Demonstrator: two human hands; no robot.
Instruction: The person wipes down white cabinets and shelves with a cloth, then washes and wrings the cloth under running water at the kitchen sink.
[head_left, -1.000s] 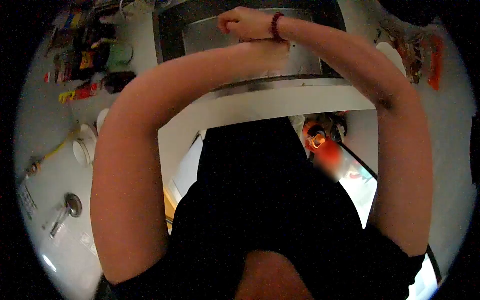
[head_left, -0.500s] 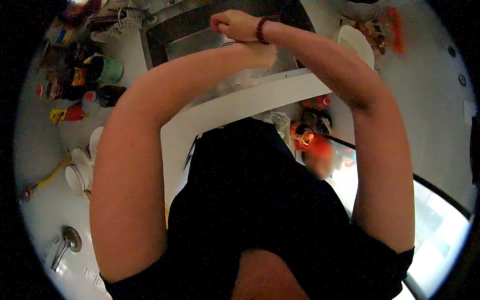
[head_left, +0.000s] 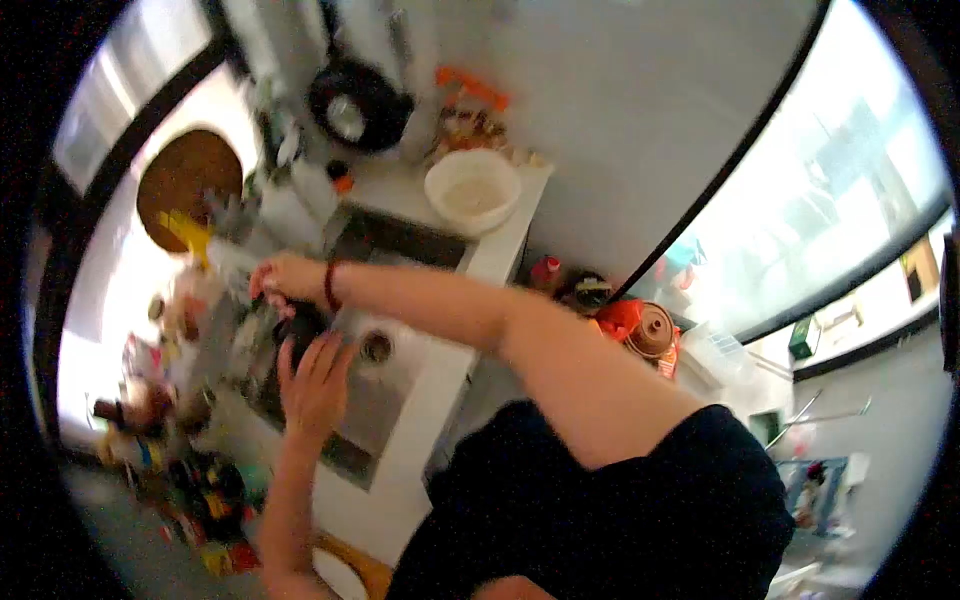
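Note:
A sink (head_left: 395, 375) with a round drain (head_left: 375, 347) lies in front of me. My left hand (head_left: 315, 385) is over its far side, fingers stretched and apart, with the fingertips at a dark object (head_left: 302, 325). Blur hides what that object is and whether I touch it. Just beyond it is my right hand (head_left: 292, 278), a dark red beaded bracelet (head_left: 332, 287) on its wrist. Its fingers are curled together at the edge of the dark object, and I cannot make out what they hold.
A white bowl (head_left: 473, 188) stands on the counter right of the sink, with a black pan (head_left: 358, 105) behind it. A round brown board (head_left: 190, 188) leans at the window. Bottles and jars (head_left: 205, 490) crowd the left. A brown lidded pot (head_left: 652, 330) is at the right.
My view has swung to the right, bringing the window, pan and bowl into sight. My hands, earlier crossed at the wrists over the sink, are now apart around the dark object.

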